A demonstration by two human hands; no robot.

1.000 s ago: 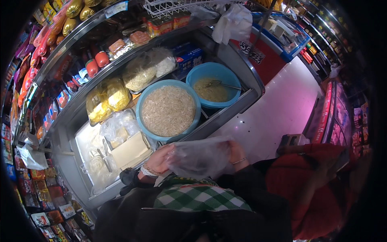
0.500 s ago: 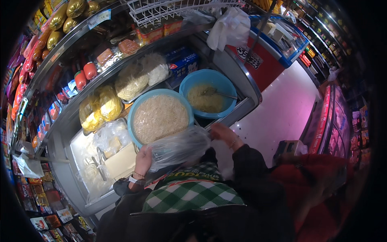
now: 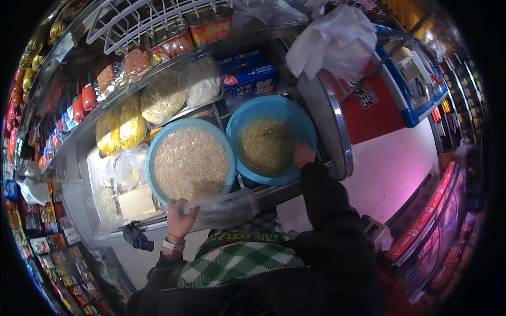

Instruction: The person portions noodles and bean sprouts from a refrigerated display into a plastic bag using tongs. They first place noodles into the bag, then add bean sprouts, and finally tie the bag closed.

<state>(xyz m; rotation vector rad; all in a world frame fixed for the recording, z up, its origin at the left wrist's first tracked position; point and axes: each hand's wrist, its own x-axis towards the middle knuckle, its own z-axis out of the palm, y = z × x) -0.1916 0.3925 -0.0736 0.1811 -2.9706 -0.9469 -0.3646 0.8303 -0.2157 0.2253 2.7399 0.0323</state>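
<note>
My left hand (image 3: 180,217) pinches the edge of a clear plastic bag (image 3: 224,208), which stretches to the right along the near side of the left blue basin. That basin (image 3: 150,169) is full of thin pale strands, perhaps bean sprouts or shreds. My right hand (image 3: 304,153) reaches over the near right rim of the second blue basin (image 3: 245,117). A metal fork-like utensil (image 3: 274,131) rests in the yellowish strands (image 3: 263,152) and liquid there. Its handle end lies by my right hand; whether my dim, blurred fingers grip it is unclear.
Beyond the basins sit bagged noodles (image 3: 163,100), a blue carton (image 3: 247,73) and yellow bags (image 3: 122,126). Left of them is a tan block (image 3: 138,203) among plastic bags. White bags (image 3: 334,39) hang at the far right. A white wire rack (image 3: 142,21) overhangs the back.
My right hand has left the plastic bag and moved forward to the right basin's rim. My left hand still holds the bag, which now hangs slacker. The whole view has shifted.
</note>
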